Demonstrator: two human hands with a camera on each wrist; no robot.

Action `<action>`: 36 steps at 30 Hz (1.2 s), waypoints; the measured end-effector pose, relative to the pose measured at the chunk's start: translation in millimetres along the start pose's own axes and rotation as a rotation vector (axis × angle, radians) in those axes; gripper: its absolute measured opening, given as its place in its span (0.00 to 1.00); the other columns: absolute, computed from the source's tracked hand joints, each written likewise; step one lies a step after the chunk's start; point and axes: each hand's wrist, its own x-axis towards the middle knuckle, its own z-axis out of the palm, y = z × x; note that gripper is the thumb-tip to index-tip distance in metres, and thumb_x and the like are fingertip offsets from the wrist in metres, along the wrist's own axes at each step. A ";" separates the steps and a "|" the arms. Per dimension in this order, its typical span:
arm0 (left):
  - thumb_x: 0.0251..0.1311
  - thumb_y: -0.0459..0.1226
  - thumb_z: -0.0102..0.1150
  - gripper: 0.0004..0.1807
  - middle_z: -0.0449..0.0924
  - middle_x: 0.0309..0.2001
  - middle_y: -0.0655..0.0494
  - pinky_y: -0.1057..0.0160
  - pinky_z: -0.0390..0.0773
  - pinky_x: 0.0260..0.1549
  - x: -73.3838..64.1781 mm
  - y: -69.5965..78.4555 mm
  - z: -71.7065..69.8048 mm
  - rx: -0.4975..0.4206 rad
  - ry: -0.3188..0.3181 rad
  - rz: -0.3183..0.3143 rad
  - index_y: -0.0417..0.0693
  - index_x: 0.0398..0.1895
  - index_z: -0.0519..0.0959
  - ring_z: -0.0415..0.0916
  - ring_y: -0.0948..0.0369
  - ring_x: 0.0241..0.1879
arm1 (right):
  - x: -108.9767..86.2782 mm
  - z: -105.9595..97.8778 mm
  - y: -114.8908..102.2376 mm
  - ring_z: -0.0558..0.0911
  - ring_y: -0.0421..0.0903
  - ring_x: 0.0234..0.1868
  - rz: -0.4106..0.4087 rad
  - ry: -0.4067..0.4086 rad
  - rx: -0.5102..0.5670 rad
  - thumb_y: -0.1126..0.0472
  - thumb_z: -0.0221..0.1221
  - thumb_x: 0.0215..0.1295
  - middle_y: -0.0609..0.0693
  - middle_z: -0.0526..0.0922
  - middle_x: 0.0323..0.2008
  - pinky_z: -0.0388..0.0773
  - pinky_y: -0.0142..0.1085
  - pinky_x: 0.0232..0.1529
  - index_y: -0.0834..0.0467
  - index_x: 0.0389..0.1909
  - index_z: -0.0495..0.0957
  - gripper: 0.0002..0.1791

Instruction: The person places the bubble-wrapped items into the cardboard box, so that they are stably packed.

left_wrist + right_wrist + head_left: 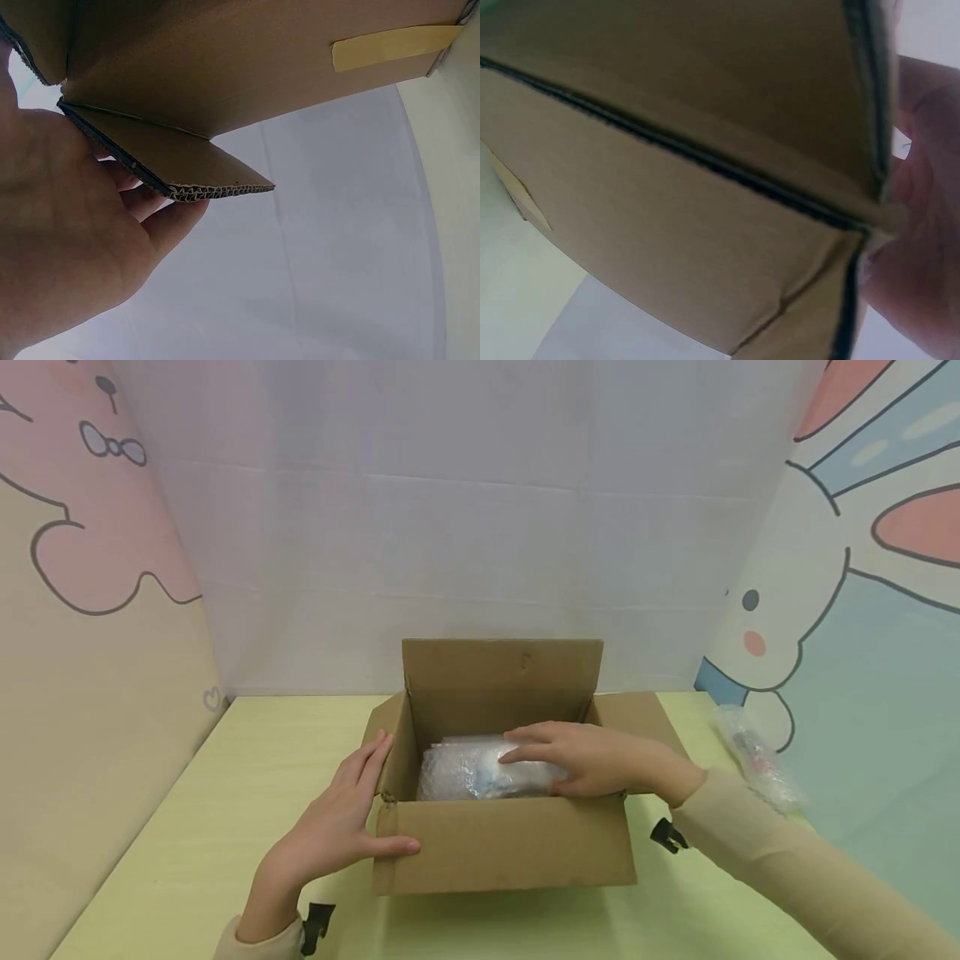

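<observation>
An open cardboard box (504,847) stands on the table, its flaps spread outward. Inside lies a package in clear bubble wrap (450,772), with something white and pale blue showing through. My right hand (592,760) reaches over the box's right side and rests its extended fingers on the package's right part. At the box's left front corner is my left hand (337,822), its fingers straight along the left flap (172,154) and its thumb against the front flap. The right wrist view shows mostly cardboard, with part of the right hand (922,195) behind it.
A second bubble-wrapped item (757,760) lies at the right edge of the pale yellow table (225,827). A white curtain (480,527) hangs behind the box. Printed cartoon panels stand to the left and right.
</observation>
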 end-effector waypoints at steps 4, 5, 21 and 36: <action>0.42 0.68 0.65 0.68 0.48 0.76 0.44 0.40 0.68 0.62 0.1 0.4 -0.3 0.002 0.001 0.002 0.49 0.78 0.40 0.50 0.45 0.73 | 2.2 6.0 2.6 0.67 0.52 0.70 0.013 -0.035 0.033 0.61 0.59 0.64 0.53 0.65 0.71 0.70 0.48 0.65 0.45 0.67 0.68 0.29; 0.42 0.68 0.65 0.68 0.48 0.75 0.44 0.40 0.68 0.62 0.2 0.5 -0.4 0.002 0.001 0.003 0.49 0.78 0.40 0.50 0.45 0.73 | 2.5 7.5 3.2 0.67 0.52 0.70 0.016 -0.039 0.043 0.61 0.60 0.65 0.52 0.65 0.71 0.70 0.48 0.64 0.45 0.67 0.68 0.29; 0.42 0.69 0.65 0.68 0.47 0.76 0.44 0.40 0.67 0.62 0.5 -0.2 -0.4 -0.007 -0.006 0.003 0.50 0.79 0.39 0.49 0.45 0.73 | 3.8 24.5 9.2 0.70 0.55 0.67 -0.014 -0.019 0.081 0.64 0.58 0.66 0.55 0.66 0.70 0.72 0.48 0.61 0.47 0.67 0.68 0.29; 0.41 0.70 0.64 0.68 0.47 0.76 0.44 0.40 0.68 0.62 0.5 -3.8 0.7 0.000 -0.001 0.012 0.51 0.79 0.39 0.49 0.45 0.73 | 5.1 27.0 9.6 0.66 0.57 0.70 0.002 -0.074 0.107 0.67 0.57 0.65 0.57 0.64 0.71 0.70 0.49 0.64 0.47 0.69 0.67 0.31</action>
